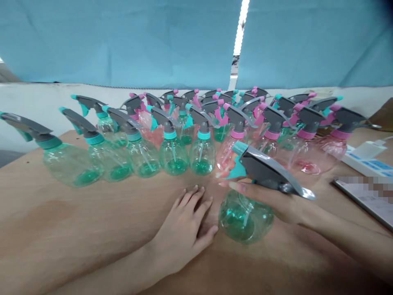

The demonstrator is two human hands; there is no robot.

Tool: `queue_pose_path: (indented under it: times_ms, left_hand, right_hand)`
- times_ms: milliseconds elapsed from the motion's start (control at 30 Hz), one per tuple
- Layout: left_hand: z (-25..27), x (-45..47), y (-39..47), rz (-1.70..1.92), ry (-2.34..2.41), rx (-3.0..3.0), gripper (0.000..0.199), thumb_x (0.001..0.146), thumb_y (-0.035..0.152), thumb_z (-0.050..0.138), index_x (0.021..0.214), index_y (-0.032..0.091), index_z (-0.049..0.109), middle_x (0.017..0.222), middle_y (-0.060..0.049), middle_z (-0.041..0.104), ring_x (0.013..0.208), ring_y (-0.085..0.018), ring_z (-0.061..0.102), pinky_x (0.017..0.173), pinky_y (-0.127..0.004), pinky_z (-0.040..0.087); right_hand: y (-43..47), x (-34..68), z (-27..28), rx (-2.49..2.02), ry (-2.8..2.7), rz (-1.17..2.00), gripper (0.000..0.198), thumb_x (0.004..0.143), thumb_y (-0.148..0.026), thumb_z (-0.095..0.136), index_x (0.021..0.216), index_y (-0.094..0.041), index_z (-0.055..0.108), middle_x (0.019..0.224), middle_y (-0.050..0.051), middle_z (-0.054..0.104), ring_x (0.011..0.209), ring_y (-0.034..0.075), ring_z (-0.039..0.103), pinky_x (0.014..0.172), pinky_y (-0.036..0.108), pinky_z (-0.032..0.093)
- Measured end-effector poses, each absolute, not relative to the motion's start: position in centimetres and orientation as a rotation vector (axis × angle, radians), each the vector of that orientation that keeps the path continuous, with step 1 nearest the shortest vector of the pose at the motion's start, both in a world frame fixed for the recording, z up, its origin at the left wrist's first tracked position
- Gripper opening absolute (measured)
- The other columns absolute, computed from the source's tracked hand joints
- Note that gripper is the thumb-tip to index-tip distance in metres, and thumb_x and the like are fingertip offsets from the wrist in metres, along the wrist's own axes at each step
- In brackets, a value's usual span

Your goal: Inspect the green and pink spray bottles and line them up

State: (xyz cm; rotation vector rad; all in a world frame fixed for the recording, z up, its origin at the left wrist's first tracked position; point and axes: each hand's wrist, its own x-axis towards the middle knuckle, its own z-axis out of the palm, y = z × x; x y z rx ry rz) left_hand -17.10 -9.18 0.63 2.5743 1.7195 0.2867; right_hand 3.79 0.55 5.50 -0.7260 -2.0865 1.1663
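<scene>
A clear green spray bottle (245, 219) with a grey and teal trigger head tilts slightly above or on the near part of the table; I cannot tell which. My right hand (260, 196) is wrapped round its neck, just under the trigger head. To the left of that bottle, my left hand (188, 221) lies flat on the wooden table (107, 229), fingers stretched forward and holding nothing. Ahead of it stands a front row of green bottles, among them one green spray bottle (202, 153) with a teal collar. A pink spray bottle (230, 153) is beside it.
Several more green and pink spray bottles stand in rows behind. On the right lie a white power strip (371, 162) with a plugged-in charger (370, 149) and a phone-like flat device (365, 200). A blue cloth (138, 45) hangs at the back.
</scene>
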Motion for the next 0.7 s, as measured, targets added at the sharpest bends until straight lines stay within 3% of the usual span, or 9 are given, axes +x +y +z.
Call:
queue_pose_path:
  times_ms: [167,333,500,700]
  left_hand:
    - [0.6,-17.1,-9.2,0.307,1.718,2.567,0.053,0.092,0.04,0.052,0.137,0.012,0.045,0.142,-0.016,0.044,0.134,-0.032,0.034,0.108,-0.051,0.029]
    - [0.6,-17.1,-9.2,0.317,1.712,2.563,0.053,0.092,0.04,0.053,0.135,0.011,0.046,0.141,-0.016,0.045,0.133,-0.032,0.034,0.108,-0.052,0.029]
    - [0.5,-17.1,-9.1,0.324,1.708,2.567,0.053,0.092,0.04,0.053,0.136,0.012,0.045,0.141,-0.015,0.045,0.133,-0.031,0.034,0.108,-0.051,0.029]
    - [0.6,-17.1,-9.2,0.337,1.713,2.558,0.053,0.092,0.041,0.052,0.136,0.013,0.045,0.141,-0.015,0.045,0.133,-0.031,0.034,0.107,-0.052,0.03]
  right_hand:
    - [0.0,2.8,6.6,-0.682,-1.991,1.294,0.016,0.084,-0.033,0.061,0.096,-0.029,0.071,0.078,0.0,0.071,0.07,0.016,0.069,0.069,0.03,0.057]
    - [-0.2,2.3,7.3,-0.677,-1.971,1.209,0.009,0.081,-0.024,0.063,0.073,-0.026,0.066,0.061,-0.003,0.063,0.051,0.012,0.061,0.049,0.025,0.051]
    - [-0.2,2.2,7.5,-0.611,-1.986,1.252,0.011,0.081,-0.02,0.06,0.076,-0.028,0.067,0.07,-0.002,0.069,0.064,0.015,0.067,0.067,0.029,0.056]
    - [0.0,2.4,6.6,-0.528,-1.933,1.335,0.009,0.083,-0.028,0.064,0.084,-0.029,0.073,0.082,-0.001,0.073,0.087,0.016,0.07,0.081,0.028,0.057]
